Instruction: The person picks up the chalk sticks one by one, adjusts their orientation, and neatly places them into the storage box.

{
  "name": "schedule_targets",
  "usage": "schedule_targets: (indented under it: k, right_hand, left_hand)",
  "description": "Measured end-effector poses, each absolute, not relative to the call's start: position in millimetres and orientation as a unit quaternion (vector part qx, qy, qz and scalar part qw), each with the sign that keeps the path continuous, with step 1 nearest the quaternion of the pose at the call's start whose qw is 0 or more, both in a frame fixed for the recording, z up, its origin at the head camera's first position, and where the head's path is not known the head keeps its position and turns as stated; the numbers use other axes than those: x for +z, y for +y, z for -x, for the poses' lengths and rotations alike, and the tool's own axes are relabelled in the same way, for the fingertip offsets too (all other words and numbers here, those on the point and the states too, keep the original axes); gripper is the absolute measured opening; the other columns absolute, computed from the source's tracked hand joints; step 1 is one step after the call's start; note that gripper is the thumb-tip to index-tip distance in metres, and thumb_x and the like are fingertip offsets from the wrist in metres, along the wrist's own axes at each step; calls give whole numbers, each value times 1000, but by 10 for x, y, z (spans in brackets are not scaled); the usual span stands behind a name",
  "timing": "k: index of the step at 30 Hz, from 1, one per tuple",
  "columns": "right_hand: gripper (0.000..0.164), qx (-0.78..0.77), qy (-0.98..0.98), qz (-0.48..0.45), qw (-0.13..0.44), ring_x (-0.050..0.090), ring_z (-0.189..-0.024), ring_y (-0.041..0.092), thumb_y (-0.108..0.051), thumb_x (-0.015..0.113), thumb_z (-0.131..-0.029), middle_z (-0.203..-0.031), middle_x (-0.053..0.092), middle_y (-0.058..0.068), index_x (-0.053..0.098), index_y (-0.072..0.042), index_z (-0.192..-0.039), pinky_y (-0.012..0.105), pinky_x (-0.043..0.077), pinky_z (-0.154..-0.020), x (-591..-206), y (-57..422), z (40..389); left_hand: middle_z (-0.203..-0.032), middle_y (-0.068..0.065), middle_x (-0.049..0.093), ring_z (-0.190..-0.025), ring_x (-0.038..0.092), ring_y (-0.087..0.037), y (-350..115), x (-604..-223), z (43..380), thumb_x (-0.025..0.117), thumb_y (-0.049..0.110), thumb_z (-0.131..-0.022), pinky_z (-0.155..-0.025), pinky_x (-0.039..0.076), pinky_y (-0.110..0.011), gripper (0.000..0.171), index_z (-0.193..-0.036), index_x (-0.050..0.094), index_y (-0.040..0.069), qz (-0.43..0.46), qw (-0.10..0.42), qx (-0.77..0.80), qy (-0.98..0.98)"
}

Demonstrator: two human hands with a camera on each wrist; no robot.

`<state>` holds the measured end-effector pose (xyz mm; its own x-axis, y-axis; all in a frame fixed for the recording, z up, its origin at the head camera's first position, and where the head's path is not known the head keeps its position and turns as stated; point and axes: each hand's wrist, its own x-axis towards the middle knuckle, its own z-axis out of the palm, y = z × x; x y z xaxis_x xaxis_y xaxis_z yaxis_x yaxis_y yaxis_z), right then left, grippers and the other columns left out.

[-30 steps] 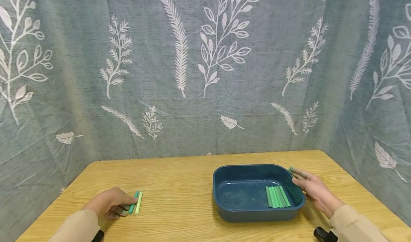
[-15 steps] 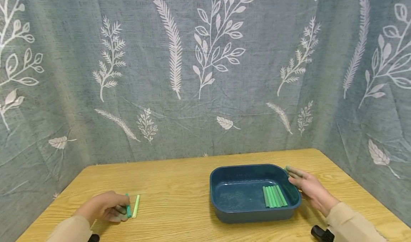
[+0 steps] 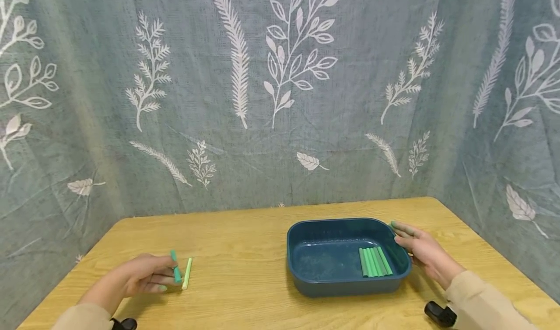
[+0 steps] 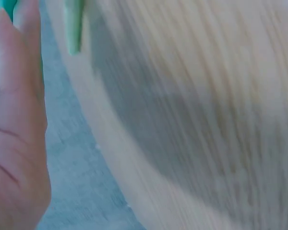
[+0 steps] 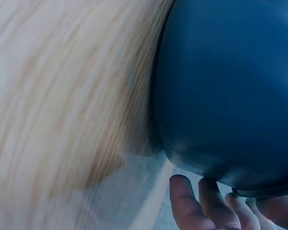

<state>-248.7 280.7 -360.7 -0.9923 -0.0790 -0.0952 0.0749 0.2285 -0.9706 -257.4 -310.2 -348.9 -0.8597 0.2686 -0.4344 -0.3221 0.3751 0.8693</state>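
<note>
Between thumb and fingers, my left hand (image 3: 148, 273) pinches a teal chalk stick (image 3: 177, 273), tilted over the table at the left. Just right of it, a pale yellow-green chalk stick (image 3: 187, 273) lies on the wood. In the left wrist view, the teal stick's end (image 4: 7, 5) shows at the top corner, partly cut off. My right hand (image 3: 426, 252) rests against the right side of a dark blue tray (image 3: 325, 288), fingers extended along its outside. Several green chalk sticks (image 3: 375, 262) lie side by side in the tray's right part.
The wooden table (image 3: 236, 252) meets a grey-green leaf-patterned cloth (image 3: 245, 174) at its back and both sides. A black wrist device (image 3: 439, 314) sits near the right sleeve. Bare wood lies between the left hand and the tray.
My left hand has separated the teal chalk stick from the pale one, then picked it up and tilted it. My right hand stays at the tray; the head view has shifted slightly.
</note>
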Motion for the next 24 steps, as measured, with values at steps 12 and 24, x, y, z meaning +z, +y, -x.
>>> schedule_targets:
  k: [12, 24]
  right_hand:
    - [60, -620, 782, 1, 67, 14, -140, 49, -10, 42, -104, -156, 8, 28, 10, 5, -153, 29, 52, -77, -3613, 2816, 2498]
    - [60, -618, 784, 3, 64, 14, -139, 50, -11, 41, -105, -156, 8, 29, 10, 5, -153, 32, 53, -82, -3626, 2813, 2495]
  left_hand:
    - [-111, -9, 69, -97, 69, -14, -2800, -3505, 2525, 45, 18, -103, -76, 57, -20, 36, -119, 58, -11, -43, 275, 625, 729]
    - [-122, -20, 63, -103, 67, -16, -2400, -3402, 2518, 45, 22, -104, -72, 55, -18, 28, -106, 63, 2, -61, 277, 618, 733]
